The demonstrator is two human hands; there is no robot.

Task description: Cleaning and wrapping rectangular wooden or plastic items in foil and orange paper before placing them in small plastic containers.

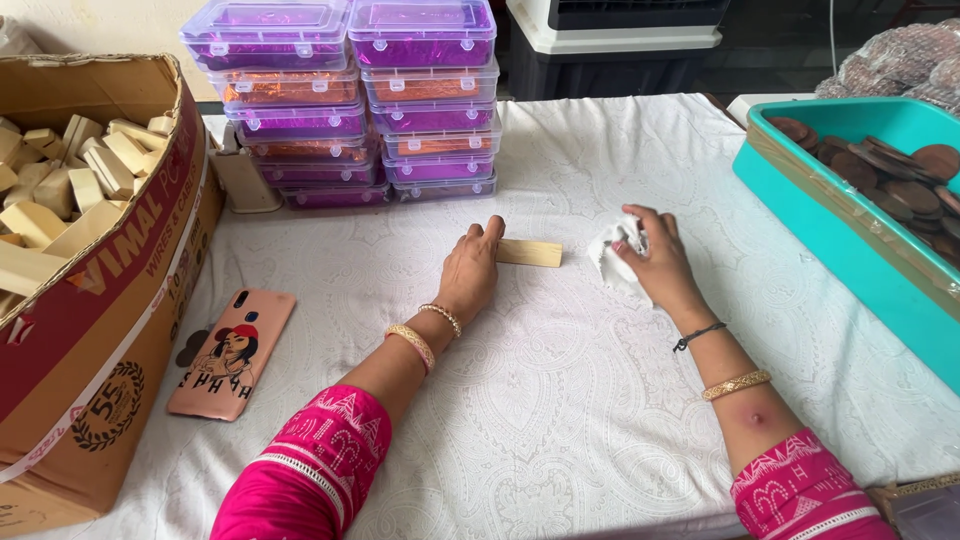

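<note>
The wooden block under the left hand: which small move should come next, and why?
Probably bring the white cloth in the right hand over to wipe the wooden block, since the left hand pins it flat and the cloth sits just beside it.

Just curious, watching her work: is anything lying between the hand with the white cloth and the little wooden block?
Nothing visible does. The right hand grips the white cloth, and only bare tablecloth separates it from the wooden block under the left hand.

White paisley-embossed cloth (pixel 560 400) covers the counter; on it, a pale tan wood block (pixel 530 253), purple and orange foil boxes (pixel 340 100) behind, teal tray (pixel 830 230) to its right, pink phone case (pixel 232 352) left.
</note>
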